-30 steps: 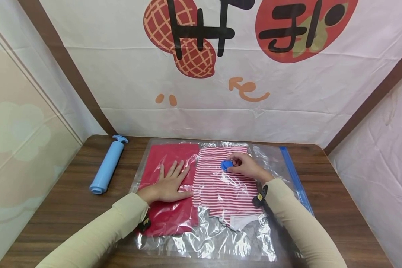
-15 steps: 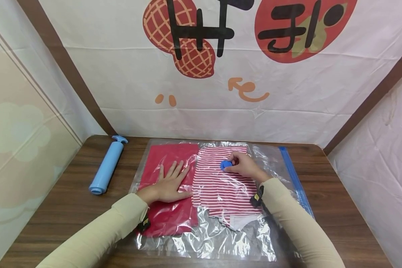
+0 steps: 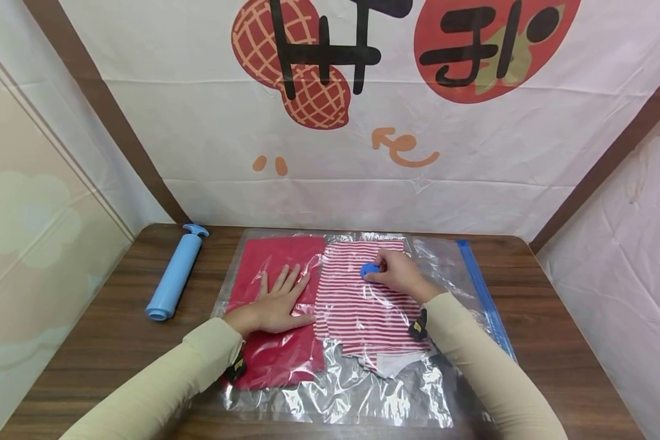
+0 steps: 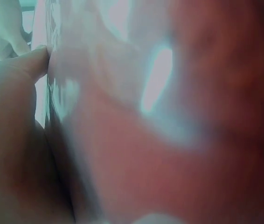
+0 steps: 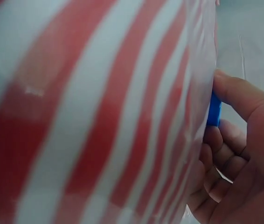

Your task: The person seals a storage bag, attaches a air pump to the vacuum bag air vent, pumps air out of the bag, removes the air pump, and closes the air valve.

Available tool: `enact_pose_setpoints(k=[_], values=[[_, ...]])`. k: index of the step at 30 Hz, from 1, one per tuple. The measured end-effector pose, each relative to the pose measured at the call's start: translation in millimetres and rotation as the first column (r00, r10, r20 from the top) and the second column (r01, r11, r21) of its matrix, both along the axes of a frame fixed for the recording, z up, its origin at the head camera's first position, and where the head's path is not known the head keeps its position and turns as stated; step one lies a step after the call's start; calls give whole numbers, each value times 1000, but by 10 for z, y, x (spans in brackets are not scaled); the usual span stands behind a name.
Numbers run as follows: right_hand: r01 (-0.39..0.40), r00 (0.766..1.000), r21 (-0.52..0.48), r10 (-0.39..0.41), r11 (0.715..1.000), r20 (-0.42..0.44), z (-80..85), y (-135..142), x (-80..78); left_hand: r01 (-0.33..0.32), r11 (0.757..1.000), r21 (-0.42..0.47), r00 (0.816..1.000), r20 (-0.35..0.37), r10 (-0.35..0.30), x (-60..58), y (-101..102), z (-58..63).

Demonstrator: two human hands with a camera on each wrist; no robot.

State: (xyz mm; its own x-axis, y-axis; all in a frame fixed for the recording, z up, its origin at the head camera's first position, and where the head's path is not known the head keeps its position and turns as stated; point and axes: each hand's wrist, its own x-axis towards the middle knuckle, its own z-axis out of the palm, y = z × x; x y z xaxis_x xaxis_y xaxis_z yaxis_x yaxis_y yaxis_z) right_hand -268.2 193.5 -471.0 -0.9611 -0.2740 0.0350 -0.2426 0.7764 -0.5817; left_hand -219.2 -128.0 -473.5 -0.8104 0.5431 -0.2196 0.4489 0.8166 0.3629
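A clear vacuum storage bag lies flat on the table with folded clothes inside. Its left part holds a red garment, its right part a red-and-white striped garment. My left hand rests on the bag over the red garment, fingers spread. With thumb and curled fingers my right hand pinches the round blue valve cap on top of the bag, above the striped cloth. In the right wrist view the blue cap shows between thumb and fingers. Red under shiny plastic fills most of the left wrist view.
A light blue hand pump lies on the wooden table to the left of the bag. The bag's blue zip edge runs along its right side. A printed cloth hangs behind the table.
My right hand and wrist have turned slightly at the blue valve cap, shifting a little left. The left hand stays put on the bag.
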Motion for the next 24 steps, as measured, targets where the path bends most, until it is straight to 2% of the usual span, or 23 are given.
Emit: enact_pose_setpoints(k=[4, 13, 16, 20, 24], values=[[14, 1000, 39, -14, 999, 5, -8, -10, 27, 3, 1000, -18, 1000, -3, -3, 3, -3, -3], [-4, 1000, 21, 4, 1000, 12, 0, 19, 51, 4, 1000, -27, 1000, 25, -3, -31, -2, -13], [-6, 999, 21, 5, 1000, 38, 27, 20, 51, 6, 999, -32, 1000, 26, -5, -47, -5, -22], [-18, 997, 9, 17, 1000, 76, 58, 39, 48, 7, 1000, 5, 1000, 21, -7, -50, 0, 29], [-38, 998, 21, 36, 999, 58, 62, 89, 19, -23, 999, 44, 1000, 21, 22, -73, -3, 87]])
